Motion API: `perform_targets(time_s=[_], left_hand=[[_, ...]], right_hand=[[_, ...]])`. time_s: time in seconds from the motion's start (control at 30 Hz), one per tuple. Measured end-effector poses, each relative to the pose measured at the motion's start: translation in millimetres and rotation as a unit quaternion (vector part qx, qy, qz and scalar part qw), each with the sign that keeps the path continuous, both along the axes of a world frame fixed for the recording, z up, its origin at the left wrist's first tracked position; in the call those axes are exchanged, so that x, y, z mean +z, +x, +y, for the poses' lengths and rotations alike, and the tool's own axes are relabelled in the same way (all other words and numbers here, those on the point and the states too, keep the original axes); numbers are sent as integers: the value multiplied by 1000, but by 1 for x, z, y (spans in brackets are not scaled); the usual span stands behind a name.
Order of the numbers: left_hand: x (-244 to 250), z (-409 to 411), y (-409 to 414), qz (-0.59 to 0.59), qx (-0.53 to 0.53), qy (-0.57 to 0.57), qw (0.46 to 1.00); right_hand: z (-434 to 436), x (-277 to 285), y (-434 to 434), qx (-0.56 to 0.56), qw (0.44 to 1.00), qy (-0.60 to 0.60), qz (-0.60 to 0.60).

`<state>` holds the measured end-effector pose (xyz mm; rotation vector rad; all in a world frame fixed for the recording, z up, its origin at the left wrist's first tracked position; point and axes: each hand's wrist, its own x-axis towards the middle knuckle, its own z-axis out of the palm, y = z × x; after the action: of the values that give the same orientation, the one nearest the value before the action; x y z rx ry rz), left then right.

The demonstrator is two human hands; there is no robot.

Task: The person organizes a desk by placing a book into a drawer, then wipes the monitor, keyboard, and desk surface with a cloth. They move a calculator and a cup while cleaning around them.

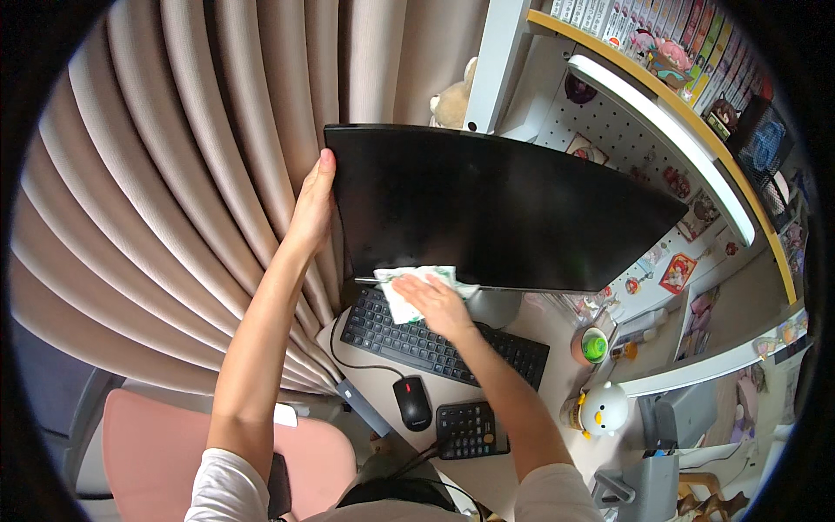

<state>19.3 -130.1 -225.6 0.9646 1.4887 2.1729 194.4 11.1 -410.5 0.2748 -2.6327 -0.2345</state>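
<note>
A black monitor (496, 209) stands over the desk, its screen dark. My left hand (316, 205) holds the monitor's left side edge, the thumb near the upper left corner. Under my right hand (434, 301) is a white cloth or wipe (404, 312) with green marks, pressed flat against the screen's bottom edge left of the middle. The fingers lie spread over it. Below the wipe, a black keyboard (391, 342) rests on the desk, partly hidden by my right hand and forearm.
A black mouse (412, 403) and a black calculator (466, 430) lie near the desk's front. To the right stand a cup (589, 346) and a white duck figure (603, 411). Pleated curtains (196, 163) hang at left, above a pink chair (150, 450). A lamp bar (665, 137) arches at upper right.
</note>
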Motion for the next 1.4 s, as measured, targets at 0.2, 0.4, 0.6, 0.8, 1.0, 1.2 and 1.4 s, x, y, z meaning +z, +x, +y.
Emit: perform_targets(time_s=[0.2,0.4,0.6,0.8,1.0,1.2,1.4], left_hand=[[4,6,6,7,13,8,1000],[0,5,-3,21,24,1,999],[6,8,6,16,25,-37,999],[3,7,0,-3,20,-28,999],[2,21,9,16,104,21,994],[-4,32,5,-51,148,82,984],[0,31,4,-53,126,91,986]], right_hand=[[92,-19,99,-159,984,-83,21],[131,-31,162,-301,934,-174,85],[92,-33,115,-245,940,-227,75],[3,19,21,-88,987,-124,56],[32,37,29,-155,964,-167,136],[159,78,97,-203,677,-482,518],[141,137,51,-220,746,-331,534]])
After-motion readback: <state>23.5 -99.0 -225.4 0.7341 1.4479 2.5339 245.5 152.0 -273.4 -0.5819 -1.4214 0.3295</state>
